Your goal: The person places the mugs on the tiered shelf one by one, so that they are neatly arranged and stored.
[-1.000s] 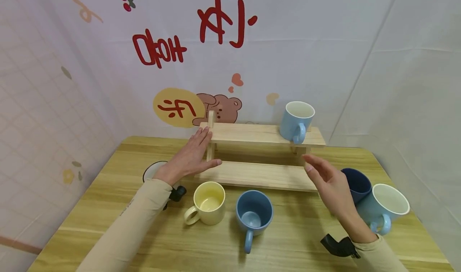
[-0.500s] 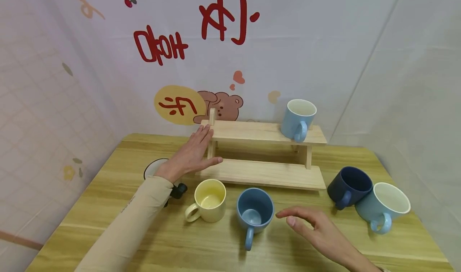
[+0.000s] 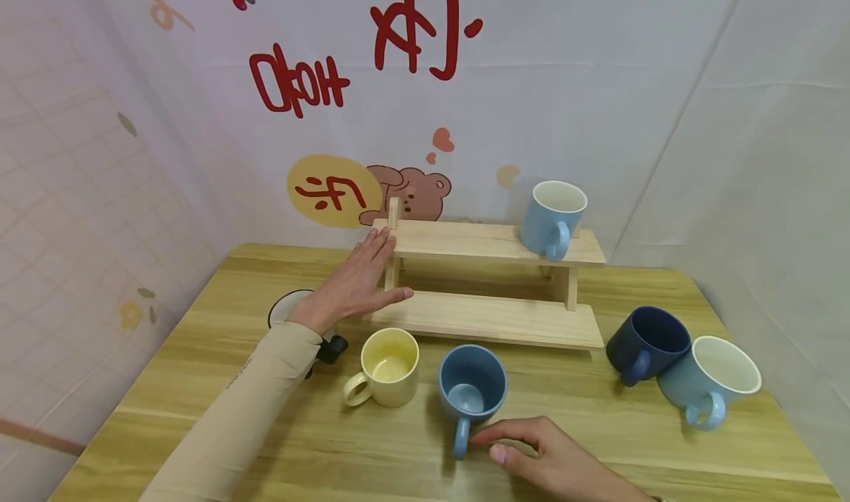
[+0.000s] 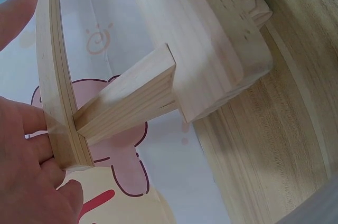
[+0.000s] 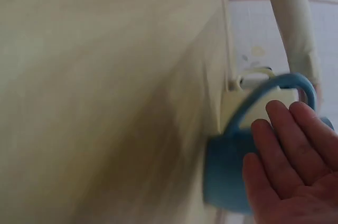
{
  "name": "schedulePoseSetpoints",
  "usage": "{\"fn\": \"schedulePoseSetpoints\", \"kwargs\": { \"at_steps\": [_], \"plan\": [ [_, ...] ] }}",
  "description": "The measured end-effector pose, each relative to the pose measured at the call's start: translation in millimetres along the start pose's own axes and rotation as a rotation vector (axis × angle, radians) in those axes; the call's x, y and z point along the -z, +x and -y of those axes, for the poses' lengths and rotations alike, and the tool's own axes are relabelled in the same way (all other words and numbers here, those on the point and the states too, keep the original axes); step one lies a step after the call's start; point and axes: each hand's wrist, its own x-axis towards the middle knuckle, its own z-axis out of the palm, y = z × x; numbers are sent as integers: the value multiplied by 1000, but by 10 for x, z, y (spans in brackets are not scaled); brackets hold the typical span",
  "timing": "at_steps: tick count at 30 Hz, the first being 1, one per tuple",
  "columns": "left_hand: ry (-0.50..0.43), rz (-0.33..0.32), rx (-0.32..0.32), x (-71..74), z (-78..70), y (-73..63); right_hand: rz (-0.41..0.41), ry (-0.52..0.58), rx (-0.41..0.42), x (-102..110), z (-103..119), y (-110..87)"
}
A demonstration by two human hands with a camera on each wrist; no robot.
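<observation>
Having moved toward the mid-blue mug (image 3: 473,380), the right hand (image 3: 547,458) is just beside its handle (image 3: 461,439), thumb and fingers apart. The left hand (image 3: 352,284), fingers straight, touches the wooden rack (image 3: 458,238).

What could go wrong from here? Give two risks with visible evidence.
The right hand is beside the handle of the blue cylindrical mug; a clumsy grab might knock it towards the yellow cylindrical mug. The left hand touches the end of the two-tier pale wooden shelf; a push could shift the light-blue, white-lined mug on its top tier.
</observation>
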Motion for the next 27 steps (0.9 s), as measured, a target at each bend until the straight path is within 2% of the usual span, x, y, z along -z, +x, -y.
{"fn": "schedulePoseSetpoints", "kwargs": {
  "at_steps": [6,17,24,27],
  "plan": [
    [-5,8,9,-11,-4,14,47,65,28,-80,-63,74],
    [14,-7,-11,-5,-5,1,80,144,7,-202,-65,190],
    [9,-3,-2,-3,-18,-8,81,138,20,-217,-74,201],
    [8,-6,2,-3,-16,-8,69,130,-1,-200,-66,182]
  ]
}}
